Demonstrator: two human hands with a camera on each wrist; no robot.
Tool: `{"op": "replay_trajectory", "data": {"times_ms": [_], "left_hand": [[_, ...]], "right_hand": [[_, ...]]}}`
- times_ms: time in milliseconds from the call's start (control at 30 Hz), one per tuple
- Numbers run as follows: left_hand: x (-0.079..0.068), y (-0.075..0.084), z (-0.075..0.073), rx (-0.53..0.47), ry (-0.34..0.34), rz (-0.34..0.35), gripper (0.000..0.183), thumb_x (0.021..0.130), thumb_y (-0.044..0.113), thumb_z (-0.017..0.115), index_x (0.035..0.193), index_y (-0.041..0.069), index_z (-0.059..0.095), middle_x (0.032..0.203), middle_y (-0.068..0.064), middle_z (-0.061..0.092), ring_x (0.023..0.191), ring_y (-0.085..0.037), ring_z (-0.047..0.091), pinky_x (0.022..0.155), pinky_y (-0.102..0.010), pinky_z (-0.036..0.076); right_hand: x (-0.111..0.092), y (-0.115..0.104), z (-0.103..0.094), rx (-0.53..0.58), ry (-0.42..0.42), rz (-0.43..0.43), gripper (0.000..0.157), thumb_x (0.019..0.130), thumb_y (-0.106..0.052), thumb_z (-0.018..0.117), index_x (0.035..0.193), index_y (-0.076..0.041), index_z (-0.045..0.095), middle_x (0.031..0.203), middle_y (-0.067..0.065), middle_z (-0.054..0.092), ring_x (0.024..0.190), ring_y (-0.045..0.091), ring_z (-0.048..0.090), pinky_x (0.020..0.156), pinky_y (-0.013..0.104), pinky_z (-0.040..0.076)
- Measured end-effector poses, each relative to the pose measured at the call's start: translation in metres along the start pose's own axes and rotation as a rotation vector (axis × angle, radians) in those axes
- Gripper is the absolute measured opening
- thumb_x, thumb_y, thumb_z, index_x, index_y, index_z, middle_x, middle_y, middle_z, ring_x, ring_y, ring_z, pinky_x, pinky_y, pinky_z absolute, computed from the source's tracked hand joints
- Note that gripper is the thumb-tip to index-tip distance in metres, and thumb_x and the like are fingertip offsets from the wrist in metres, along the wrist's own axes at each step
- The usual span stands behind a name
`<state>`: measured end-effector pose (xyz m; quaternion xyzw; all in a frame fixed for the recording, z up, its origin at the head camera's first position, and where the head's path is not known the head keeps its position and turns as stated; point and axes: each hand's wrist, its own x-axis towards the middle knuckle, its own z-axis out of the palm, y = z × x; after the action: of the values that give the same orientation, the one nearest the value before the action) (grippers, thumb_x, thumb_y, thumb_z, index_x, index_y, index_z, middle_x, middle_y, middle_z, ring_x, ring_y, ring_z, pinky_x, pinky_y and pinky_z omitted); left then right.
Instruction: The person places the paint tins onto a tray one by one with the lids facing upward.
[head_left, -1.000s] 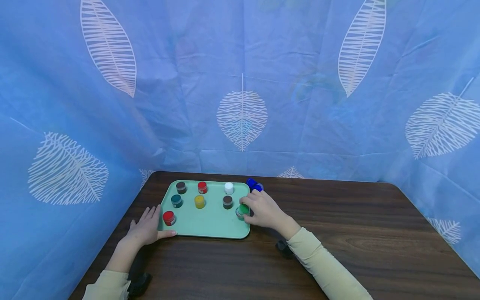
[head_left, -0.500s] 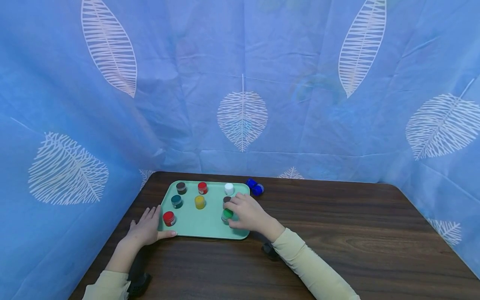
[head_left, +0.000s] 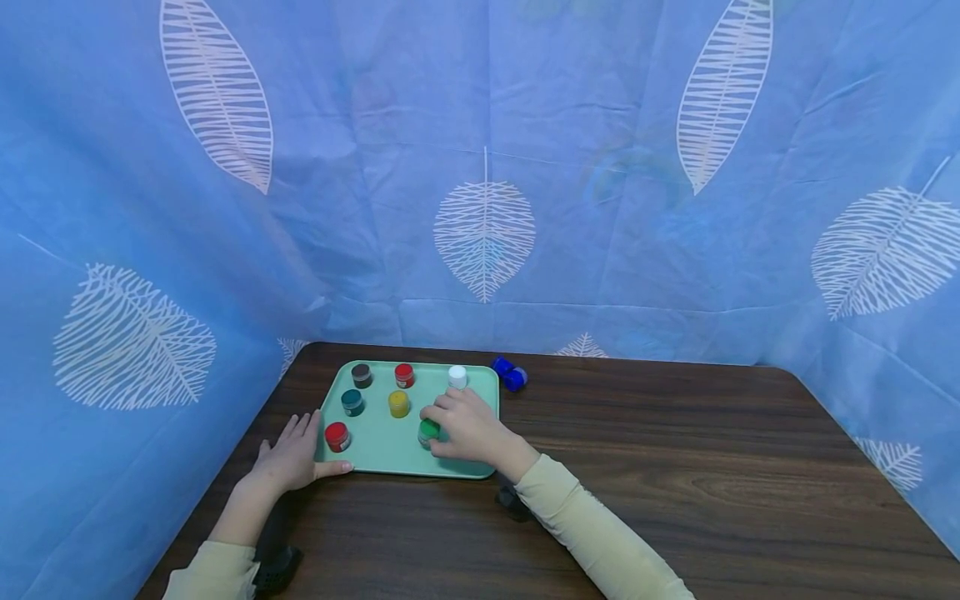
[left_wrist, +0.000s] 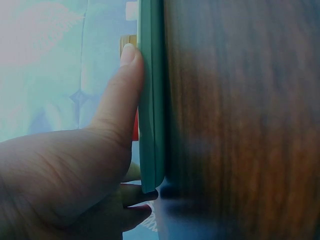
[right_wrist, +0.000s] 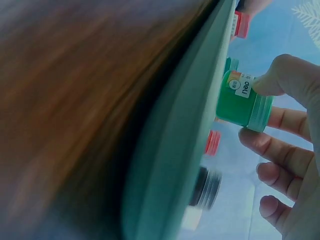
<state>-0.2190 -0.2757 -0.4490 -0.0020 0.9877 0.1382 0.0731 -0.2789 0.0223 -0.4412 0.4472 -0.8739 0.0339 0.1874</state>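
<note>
In the head view my right hand [head_left: 468, 427] pinches a small green paint jar [head_left: 428, 432] by its lid between thumb and fingers. The right wrist view shows this green jar [right_wrist: 240, 100] upright relative to the tray, its base right at the tray's surface, a white and orange label on its side. My left hand [head_left: 291, 454] rests at the near left corner of the light green tray [head_left: 390, 461], fingers straight along the left edge. Its thumb [left_wrist: 120, 95] lies along the front rim. A red-lidded jar [head_left: 337, 436] stands near that hand.
Other jars stand on the tray: yellow [head_left: 399, 404], teal [head_left: 352, 402], dark [head_left: 362, 375], red [head_left: 404, 375] and white [head_left: 457, 377]. A dark jar [right_wrist: 206, 188] is behind my right hand. Blue jars [head_left: 510, 373] lie on the brown table [head_left: 675, 450] beyond the tray's right edge.
My right hand has moved left across the tray with the green jar, from the right edge towards the middle. The left hand has stayed at the corner.
</note>
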Motion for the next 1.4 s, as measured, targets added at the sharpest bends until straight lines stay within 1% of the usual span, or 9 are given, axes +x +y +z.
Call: {"op": "replay_trajectory", "data": {"times_ms": [200,333,567,933,1067,1300,1400], "left_hand": [[0.000,-0.001,0.000,0.001,0.001,-0.003,0.127,0.070,0.073,0.068,0.150,-0.012,0.017,0.152,-0.038,0.023,0.143,-0.054,0.016,0.104,-0.080,0.017],[0.001,-0.001,0.001,0.003,0.006,-0.007,0.128,0.070,0.073,0.069,0.150,-0.011,0.017,0.153,-0.038,0.022,0.144,-0.053,0.015,0.104,-0.080,0.017],[0.002,-0.001,0.001,0.005,0.002,-0.009,0.127,0.070,0.073,0.069,0.150,-0.011,0.017,0.153,-0.038,0.022,0.144,-0.054,0.015,0.104,-0.079,0.017],[0.001,-0.001,0.000,-0.004,-0.002,0.000,0.127,0.071,0.073,0.069,0.150,-0.012,0.017,0.152,-0.038,0.022,0.143,-0.054,0.015,0.104,-0.080,0.017],[0.001,-0.001,-0.001,-0.006,0.000,0.000,0.127,0.071,0.072,0.069,0.150,-0.012,0.017,0.152,-0.039,0.022,0.143,-0.054,0.015,0.103,-0.080,0.017],[0.000,0.000,-0.001,-0.005,0.003,-0.003,0.126,0.071,0.072,0.069,0.150,-0.012,0.018,0.152,-0.038,0.023,0.143,-0.054,0.015,0.103,-0.080,0.017],[-0.001,0.000,-0.001,-0.008,0.000,-0.003,0.126,0.071,0.072,0.069,0.150,-0.011,0.017,0.152,-0.038,0.023,0.143,-0.054,0.015,0.104,-0.080,0.017]], "right_hand": [[0.013,-0.011,0.000,0.016,-0.020,0.012,0.034,0.085,-0.041,0.069,0.114,-0.023,0.069,0.099,-0.005,0.069,0.086,0.012,0.054,0.067,0.025,0.042],[0.021,-0.018,0.003,0.023,-0.060,0.027,0.035,0.087,-0.041,0.068,0.117,-0.024,0.068,0.101,-0.006,0.069,0.085,0.012,0.053,0.065,0.023,0.038],[0.030,-0.027,0.006,0.045,-0.097,0.041,0.034,0.088,-0.041,0.068,0.118,-0.024,0.068,0.106,-0.005,0.070,0.084,0.012,0.052,0.063,0.023,0.034],[0.041,-0.037,0.012,0.028,-0.142,0.073,0.032,0.088,-0.041,0.069,0.116,-0.027,0.069,0.114,-0.007,0.070,0.089,0.012,0.054,0.066,0.024,0.041],[0.044,-0.039,0.013,0.039,-0.146,0.078,0.033,0.088,-0.041,0.069,0.117,-0.025,0.069,0.115,-0.005,0.070,0.091,0.012,0.054,0.067,0.025,0.042],[0.048,-0.042,0.015,0.040,-0.160,0.086,0.034,0.090,-0.042,0.067,0.119,-0.025,0.069,0.115,-0.005,0.070,0.087,0.012,0.052,0.065,0.024,0.040],[0.047,-0.042,0.014,0.049,-0.161,0.096,0.037,0.090,-0.043,0.067,0.121,-0.024,0.068,0.117,-0.005,0.070,0.088,0.012,0.053,0.066,0.024,0.042]]}}
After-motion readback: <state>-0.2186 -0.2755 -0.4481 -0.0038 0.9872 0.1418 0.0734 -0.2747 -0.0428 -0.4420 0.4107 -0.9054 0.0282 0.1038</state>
